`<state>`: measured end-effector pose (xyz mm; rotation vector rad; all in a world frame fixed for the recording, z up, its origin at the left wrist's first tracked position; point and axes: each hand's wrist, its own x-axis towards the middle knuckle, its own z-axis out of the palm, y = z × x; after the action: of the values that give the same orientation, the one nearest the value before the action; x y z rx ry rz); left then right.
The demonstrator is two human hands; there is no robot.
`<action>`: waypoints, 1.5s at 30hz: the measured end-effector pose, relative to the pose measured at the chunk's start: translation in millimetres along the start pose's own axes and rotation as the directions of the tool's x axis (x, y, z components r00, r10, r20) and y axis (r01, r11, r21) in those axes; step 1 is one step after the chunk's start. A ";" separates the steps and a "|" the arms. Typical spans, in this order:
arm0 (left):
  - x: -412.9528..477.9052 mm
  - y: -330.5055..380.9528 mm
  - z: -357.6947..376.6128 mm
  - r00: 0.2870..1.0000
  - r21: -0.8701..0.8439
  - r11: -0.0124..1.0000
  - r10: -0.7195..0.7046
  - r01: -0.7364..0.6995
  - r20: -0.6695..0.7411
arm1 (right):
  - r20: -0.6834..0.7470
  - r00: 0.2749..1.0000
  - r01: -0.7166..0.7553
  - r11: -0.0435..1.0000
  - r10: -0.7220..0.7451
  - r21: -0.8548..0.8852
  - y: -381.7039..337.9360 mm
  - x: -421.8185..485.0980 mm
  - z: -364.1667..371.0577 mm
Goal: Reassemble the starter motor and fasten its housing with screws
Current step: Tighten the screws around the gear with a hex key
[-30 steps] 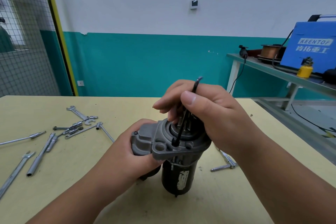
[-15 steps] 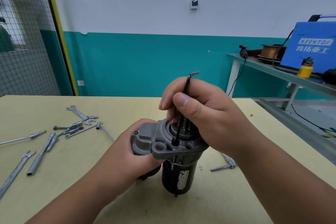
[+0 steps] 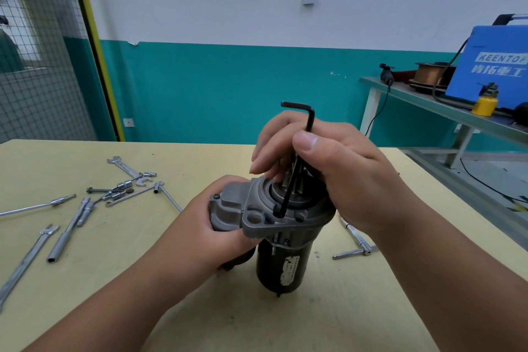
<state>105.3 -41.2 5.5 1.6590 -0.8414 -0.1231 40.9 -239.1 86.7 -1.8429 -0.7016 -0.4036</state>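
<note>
The starter motor (image 3: 285, 263) stands on end on the bench (image 3: 120, 288), near its front edge, black body down and grey housing (image 3: 257, 218) on top. The left hand (image 3: 220, 227) grips the housing from the side, fingers curled under the flange. The right hand (image 3: 345, 177) pinches the long shank of the hex key (image 3: 310, 117) between thumb and fingers. The key stands nearly upright with its short arm pointing left. Its tip sits in a recess on the flange; the screw head is hidden beneath it.

Probable step: running a housing screw down.

Hazards from this position:
- The key leans slightly. If the tip is not fully seated, torque is likely to cam it out and round the socket.
- Spinning by the shank gives little leverage, so the screw may be left under-tightened unless the short arm is used for the final turn.
- The motor rests on a narrow end. If the left hand slackens, side load from the key could tip it.
- Cross-threading is possible if the housing sits unevenly.

Wrenches and extension bars (image 3: 85, 208) lie well apart on the left.
</note>
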 end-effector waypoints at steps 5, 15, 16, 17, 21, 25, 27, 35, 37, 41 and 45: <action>-1.1 -1.3 -1.1 1.000 0.008 1.000 -0.012 0.012 0.007 | 0.028 1.000 -0.014 0.999 0.013 0.043 -3.8 -0.2 1.0; -1.1 -1.2 -0.1 1.000 0.018 1.000 0.005 -0.005 0.002 | -0.005 0.999 -0.042 0.999 0.042 0.028 -5.0 -0.5 3.4; -1.0 -1.7 -0.1 1.000 0.017 1.000 0.007 -0.007 0.003 | -0.004 0.999 -0.039 0.999 0.039 0.021 -5.0 -0.3 3.4; -1.0 -1.9 -0.2 1.000 0.014 1.000 0.009 -0.009 0.002 | -0.003 1.000 -0.031 0.999 0.031 0.005 -4.9 -0.1 3.6; -1.4 -2.4 -0.1 1.000 0.020 1.000 0.012 -0.012 -0.010 | -0.011 0.999 -0.031 0.998 0.031 -0.052 -3.0 0.2 3.8; -1.3 -1.2 0.2 1.000 0.019 1.000 0.001 -0.001 -0.012 | -0.028 0.999 -0.038 0.998 0.036 -0.055 -2.0 1.4 4.1; -1.3 -1.1 -0.1 1.000 0.021 1.000 -0.007 0.007 -0.004 | -0.021 1.000 -0.022 0.995 0.020 -0.100 -2.2 1.4 4.1; -1.8 -0.5 0.0 1.000 0.018 0.999 -0.028 0.028 -0.005 | 0.004 1.000 -0.004 0.996 0.004 -0.091 -0.7 -0.5 1.2; -1.6 -1.1 -0.3 1.000 0.013 0.999 -0.030 0.030 -0.002 | 0.002 1.000 -0.006 0.994 0.007 -0.106 -0.2 -0.2 1.8; -1.2 -1.3 -0.5 1.000 0.017 1.000 -0.024 0.023 0.006 | 0.009 1.000 -0.021 0.996 0.022 -0.091 0.0 0.0 0.6; -1.0 -2.5 -0.9 1.000 0.006 1.000 -0.013 0.013 0.008 | 0.028 0.999 -0.020 0.993 0.023 -0.113 0.4 0.0 1.5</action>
<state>106.1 -39.9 3.3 1.6708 -0.8378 -0.1366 41.0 -237.8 85.9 -1.9645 -0.6902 -0.4106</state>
